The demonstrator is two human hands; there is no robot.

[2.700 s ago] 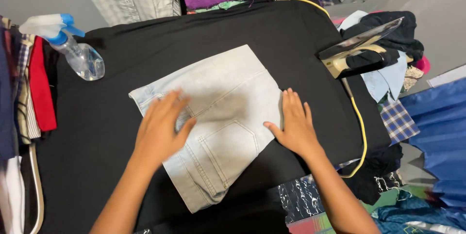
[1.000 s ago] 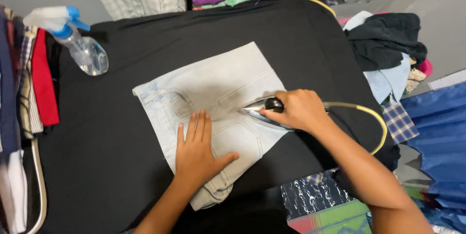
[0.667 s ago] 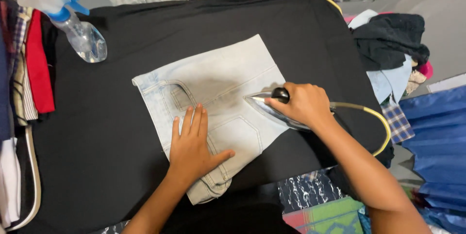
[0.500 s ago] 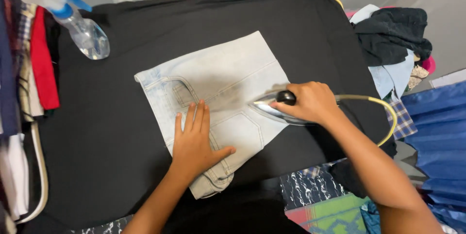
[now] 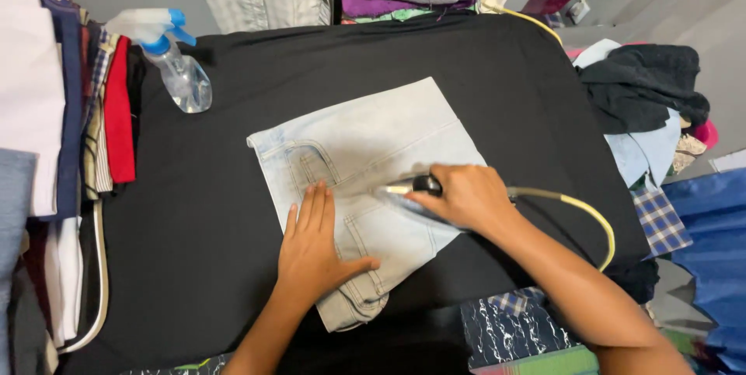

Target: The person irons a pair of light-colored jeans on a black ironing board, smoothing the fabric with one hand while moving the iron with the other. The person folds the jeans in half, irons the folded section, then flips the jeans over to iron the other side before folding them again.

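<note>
Folded pale denim (image 5: 365, 150), left hand (image 5: 315, 254) flat; right hand (image 5: 466, 196) gripping metal iron (image 5: 404, 188)

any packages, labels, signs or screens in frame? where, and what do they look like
No signs, screens or readable labels in view.
Nearest to a package: clear plastic spray bottle with white and blue trigger head, lying at the far-left corner of the black ironing cloth, no label visible.

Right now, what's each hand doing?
Left hand: open, flat on the folded pale jeans.
Right hand: closed around the iron.
</note>
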